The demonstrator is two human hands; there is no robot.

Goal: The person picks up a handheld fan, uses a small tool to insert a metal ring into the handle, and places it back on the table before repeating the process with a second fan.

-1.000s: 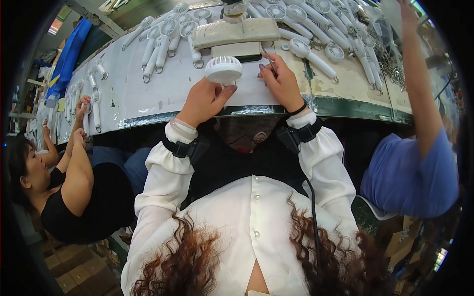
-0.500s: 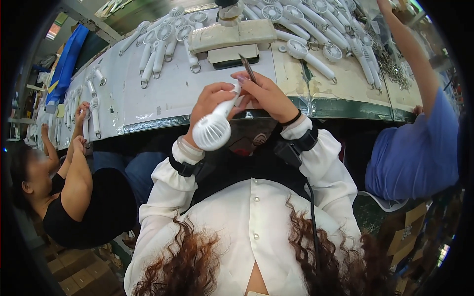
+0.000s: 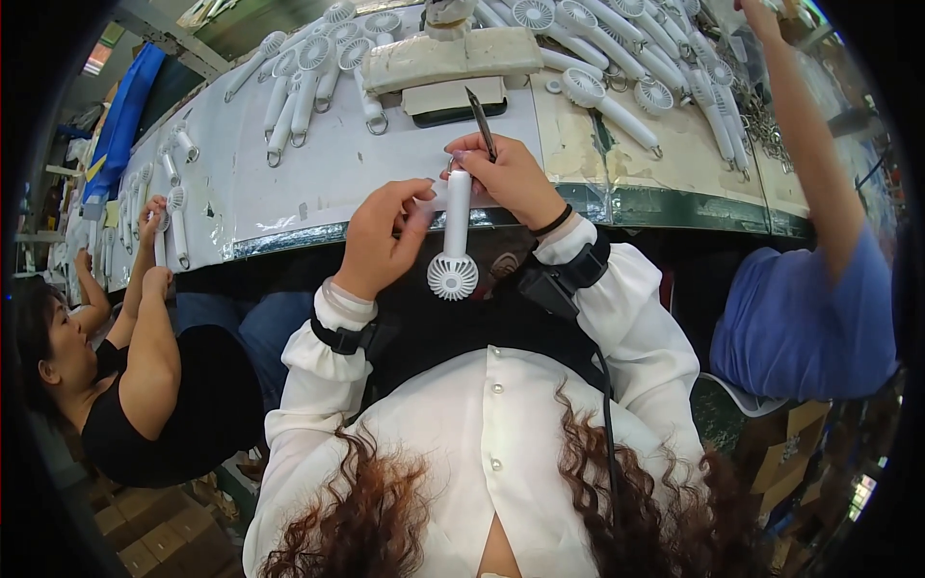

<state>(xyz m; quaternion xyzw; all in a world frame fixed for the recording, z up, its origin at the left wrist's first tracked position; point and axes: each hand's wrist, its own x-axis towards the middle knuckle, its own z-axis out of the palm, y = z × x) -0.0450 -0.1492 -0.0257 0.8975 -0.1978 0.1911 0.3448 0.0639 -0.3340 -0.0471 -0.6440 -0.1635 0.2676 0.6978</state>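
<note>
A white handheld fan hangs head down at the table's front edge. My right hand pinches it at the end of its handle, by the small metal ring. That same hand also holds a dark, pointed metal tool, which looks like tweezers and points away from me. Beside the fan, to its left, my left hand is open and apart from it. Its fingers are loosely bent, with nothing visible between them.
Several white fans lie in piles at the back left and back right. A padded beige bar stands at the table's middle, above a dark tray-like item. Co-workers sit left and right, the right one's arm reaching over the table.
My left hand has let go of the fan and moved left. The fan has swung from tilted to hanging nearly straight, held by my right hand alone.
</note>
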